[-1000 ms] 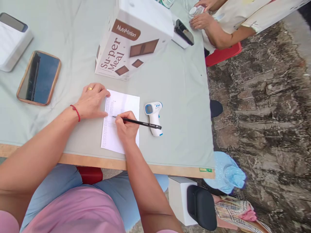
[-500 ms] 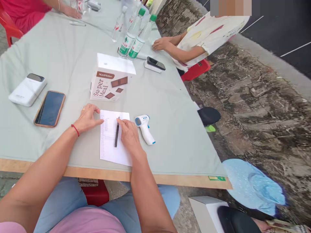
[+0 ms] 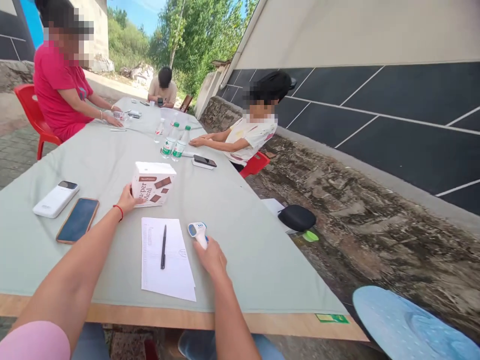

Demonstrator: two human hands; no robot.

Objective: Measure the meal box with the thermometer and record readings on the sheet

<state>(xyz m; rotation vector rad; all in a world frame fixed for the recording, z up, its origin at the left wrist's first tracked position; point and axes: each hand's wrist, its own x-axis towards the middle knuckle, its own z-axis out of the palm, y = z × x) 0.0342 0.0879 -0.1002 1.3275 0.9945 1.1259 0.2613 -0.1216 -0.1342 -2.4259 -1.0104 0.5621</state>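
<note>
My left hand [image 3: 128,198] grips the lower left corner of a white box [image 3: 159,186] printed with chocolate pieces, thumb on the front and fingers round the side. The box stands upright on the table. My right hand [image 3: 212,257] is closed round the handle of a white and blue infrared thermometer [image 3: 198,233], whose head points up and left. Between my hands lie printed paper sheets [image 3: 153,275] with a black pen [image 3: 163,247] on top.
A smartphone [image 3: 77,220] and a white power bank [image 3: 56,199] lie at left. Water bottles [image 3: 179,143] and a phone on a white device [image 3: 204,161] stand beyond the box. People sit around the table [image 3: 240,240]. A blue hat [image 3: 408,320] is off the right edge.
My left hand has moved from the paper's edge to the box and taken hold of it. My right hand has left the pen and closed on the thermometer. The view has tilted up.
</note>
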